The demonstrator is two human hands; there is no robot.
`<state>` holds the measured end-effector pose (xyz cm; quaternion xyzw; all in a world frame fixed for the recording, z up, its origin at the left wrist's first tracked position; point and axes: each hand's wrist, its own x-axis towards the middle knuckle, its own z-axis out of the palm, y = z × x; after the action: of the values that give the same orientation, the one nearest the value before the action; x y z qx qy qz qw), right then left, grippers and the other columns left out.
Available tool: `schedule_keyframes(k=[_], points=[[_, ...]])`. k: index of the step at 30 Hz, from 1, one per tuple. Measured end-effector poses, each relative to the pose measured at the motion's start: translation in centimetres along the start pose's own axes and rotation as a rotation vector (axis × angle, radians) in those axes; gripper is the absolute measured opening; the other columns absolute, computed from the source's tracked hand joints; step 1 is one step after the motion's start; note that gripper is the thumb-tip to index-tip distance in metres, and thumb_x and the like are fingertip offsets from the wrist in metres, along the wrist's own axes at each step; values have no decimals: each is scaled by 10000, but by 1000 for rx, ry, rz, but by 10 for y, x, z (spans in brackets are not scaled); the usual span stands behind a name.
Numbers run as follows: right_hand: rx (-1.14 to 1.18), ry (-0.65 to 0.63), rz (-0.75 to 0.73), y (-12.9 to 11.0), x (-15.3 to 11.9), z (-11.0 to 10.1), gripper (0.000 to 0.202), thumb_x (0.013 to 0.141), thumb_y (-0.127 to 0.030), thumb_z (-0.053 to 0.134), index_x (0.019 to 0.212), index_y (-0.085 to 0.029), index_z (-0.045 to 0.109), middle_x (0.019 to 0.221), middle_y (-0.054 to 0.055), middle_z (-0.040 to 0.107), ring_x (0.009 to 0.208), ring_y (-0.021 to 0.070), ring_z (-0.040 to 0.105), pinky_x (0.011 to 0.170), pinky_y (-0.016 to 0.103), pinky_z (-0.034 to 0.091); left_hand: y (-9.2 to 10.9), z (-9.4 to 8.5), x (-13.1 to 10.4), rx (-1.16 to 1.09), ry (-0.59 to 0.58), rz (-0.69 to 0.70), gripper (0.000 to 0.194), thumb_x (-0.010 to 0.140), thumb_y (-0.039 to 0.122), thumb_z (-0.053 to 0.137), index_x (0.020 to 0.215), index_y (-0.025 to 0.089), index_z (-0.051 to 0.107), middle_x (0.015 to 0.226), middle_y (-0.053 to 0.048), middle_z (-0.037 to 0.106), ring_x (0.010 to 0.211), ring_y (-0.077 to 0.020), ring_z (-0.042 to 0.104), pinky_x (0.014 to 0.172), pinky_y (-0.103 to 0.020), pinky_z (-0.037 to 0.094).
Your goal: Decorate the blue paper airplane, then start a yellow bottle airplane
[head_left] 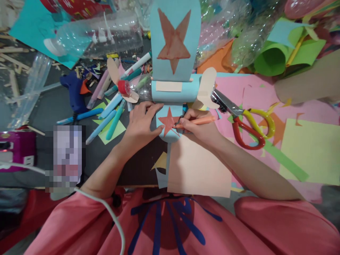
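My right hand (195, 122) is closed around an orange marker (203, 120), its tip on a red-orange star (168, 122) with a partly filled lower right point. The star is on the near wing of a blue paper airplane (170, 94) built around a plastic bottle with a red cap (123, 88). My left hand (145, 122) lies on the near wing's left edge, fingers spread, holding nothing. A larger filled star (174, 39) covers the far wing. Beige paper blades stand by the cap, and beige tail pieces (207, 88) are at the right end.
Scissors (239, 115) with red and yellow handles lie at right on pink paper. Several markers (111, 106) and a blue glue gun (73, 88) are at left. Clear bottles (98, 35) lie behind. A peach sheet (199, 170) lies near me, and a white cable (106, 205) crosses my left sleeve.
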<state>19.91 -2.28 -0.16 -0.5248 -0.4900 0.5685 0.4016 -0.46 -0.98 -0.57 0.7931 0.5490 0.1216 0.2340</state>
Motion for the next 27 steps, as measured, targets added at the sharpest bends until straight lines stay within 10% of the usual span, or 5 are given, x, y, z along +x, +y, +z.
schedule_keyframes(k=[21,27], points=[[-34,13,-16,-1,-1,1,269,692,-286,653,492,-227,484,490,-43,486,502,96,435,492,262,377,0,-1,2,5,-23,-14,574,813,268,621,1379,224,536,1296,-114,545,1252,-324,489,1074,-474,380],[-15,-56,49,0,-2,1,297,693,-296,662,490,-223,457,521,-25,515,587,145,595,541,277,473,0,-2,2,-2,-38,-25,576,819,278,617,1387,222,534,1307,-116,538,1256,-322,484,1083,-480,374]])
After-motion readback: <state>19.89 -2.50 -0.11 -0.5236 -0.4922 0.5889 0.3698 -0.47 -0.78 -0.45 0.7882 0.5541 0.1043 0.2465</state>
